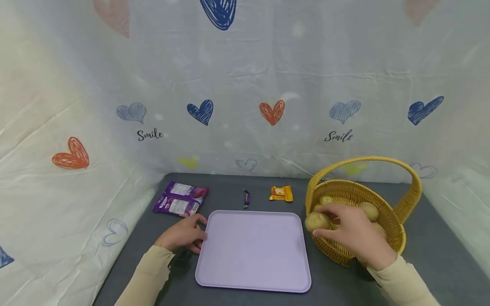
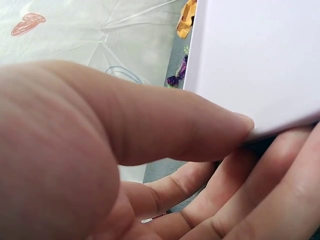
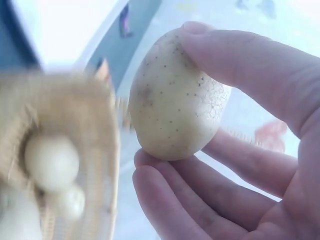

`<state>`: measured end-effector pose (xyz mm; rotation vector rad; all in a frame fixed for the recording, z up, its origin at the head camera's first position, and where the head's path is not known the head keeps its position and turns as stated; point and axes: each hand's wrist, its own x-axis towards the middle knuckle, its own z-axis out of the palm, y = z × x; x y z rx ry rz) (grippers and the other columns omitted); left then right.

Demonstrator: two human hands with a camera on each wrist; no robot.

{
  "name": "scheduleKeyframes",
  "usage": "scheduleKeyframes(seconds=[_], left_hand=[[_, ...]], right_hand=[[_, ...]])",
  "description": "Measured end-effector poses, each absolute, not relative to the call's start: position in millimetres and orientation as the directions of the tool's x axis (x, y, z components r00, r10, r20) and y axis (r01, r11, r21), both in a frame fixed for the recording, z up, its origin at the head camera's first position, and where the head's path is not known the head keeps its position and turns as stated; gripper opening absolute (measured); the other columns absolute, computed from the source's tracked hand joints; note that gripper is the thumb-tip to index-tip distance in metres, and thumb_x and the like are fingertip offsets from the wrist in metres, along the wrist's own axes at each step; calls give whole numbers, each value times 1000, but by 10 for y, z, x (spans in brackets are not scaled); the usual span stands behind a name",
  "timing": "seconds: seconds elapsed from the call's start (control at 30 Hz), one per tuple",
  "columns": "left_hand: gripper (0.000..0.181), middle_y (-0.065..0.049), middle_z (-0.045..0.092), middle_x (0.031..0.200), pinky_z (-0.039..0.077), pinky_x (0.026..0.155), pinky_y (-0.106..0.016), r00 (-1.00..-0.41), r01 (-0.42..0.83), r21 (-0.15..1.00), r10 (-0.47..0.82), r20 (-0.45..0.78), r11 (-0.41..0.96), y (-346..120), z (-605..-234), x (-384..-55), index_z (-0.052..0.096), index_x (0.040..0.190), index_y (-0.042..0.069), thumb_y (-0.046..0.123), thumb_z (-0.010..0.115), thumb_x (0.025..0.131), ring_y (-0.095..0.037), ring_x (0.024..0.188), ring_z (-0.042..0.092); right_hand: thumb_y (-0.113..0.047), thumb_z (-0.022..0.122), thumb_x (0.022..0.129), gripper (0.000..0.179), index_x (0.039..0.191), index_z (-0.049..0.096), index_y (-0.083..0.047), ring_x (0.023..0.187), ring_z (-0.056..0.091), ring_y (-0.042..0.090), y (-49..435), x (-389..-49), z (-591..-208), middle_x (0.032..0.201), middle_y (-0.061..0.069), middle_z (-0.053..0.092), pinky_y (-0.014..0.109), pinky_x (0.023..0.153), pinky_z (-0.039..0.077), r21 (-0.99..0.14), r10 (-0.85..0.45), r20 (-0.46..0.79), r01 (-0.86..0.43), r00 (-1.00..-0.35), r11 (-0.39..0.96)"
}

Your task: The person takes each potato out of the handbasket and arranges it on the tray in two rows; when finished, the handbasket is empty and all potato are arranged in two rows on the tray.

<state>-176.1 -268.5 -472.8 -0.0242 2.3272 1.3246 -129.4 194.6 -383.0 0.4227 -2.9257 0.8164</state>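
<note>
My right hand (image 1: 354, 231) pinches a potato (image 1: 317, 222) between thumb and fingers, over the left rim of the yellow wicker basket (image 1: 398, 242). In the right wrist view that potato (image 3: 177, 100) is pale and speckled, held apart from the blurred potatoes (image 3: 52, 162) inside the basket. At the left edge of the pale lilac tray (image 1: 254, 250), my left hand (image 1: 183, 233) grips the rim. The left wrist view shows the thumb (image 2: 200, 125) on top of the tray's edge and the other fingers beneath or beside it. Nothing lies on the tray.
A purple snack bag (image 1: 180, 199) lies behind the left hand. Beyond the tray's far edge are a small purple-wrapped candy (image 1: 246, 198) and an orange-yellow packet (image 1: 281, 193). The basket's tall handle (image 1: 363, 159) arches above it. A heart-printed curtain (image 1: 245, 76) stands behind the grey table.
</note>
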Motion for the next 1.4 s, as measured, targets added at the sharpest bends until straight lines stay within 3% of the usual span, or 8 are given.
scheduleKeyframes(seconds=[0.27,0.73,1.4], left_hand=[[45,-17,65,85,68,61,-42,-899,-237,802,190,-396,549,-2639,-4691,-1793,56,135,-1,5,74,94,-25,66,69],[43,-16,67,82,68,60,-40,-892,-229,810,217,-396,539,-2515,-4724,-1845,57,133,-1,3,72,93,-23,64,70],[44,-16,67,81,67,59,-40,-901,-242,813,189,-391,530,-2678,-4748,-1790,57,131,0,3,71,89,-22,62,71]], right_hand=[[-35,97,79,45,115,79,-15,85,64,13,1346,-1412,-4041,98,-5,76,29,73,53,-519,-281,213,-352,-936,779],[-34,99,75,42,106,79,-13,77,60,12,119,-1879,-4628,92,-2,76,31,70,51,-579,-324,174,-363,-930,731],[-40,96,76,45,102,77,-9,68,61,16,-615,-1962,-4769,84,5,73,30,58,47,-448,-382,279,-471,-881,760]])
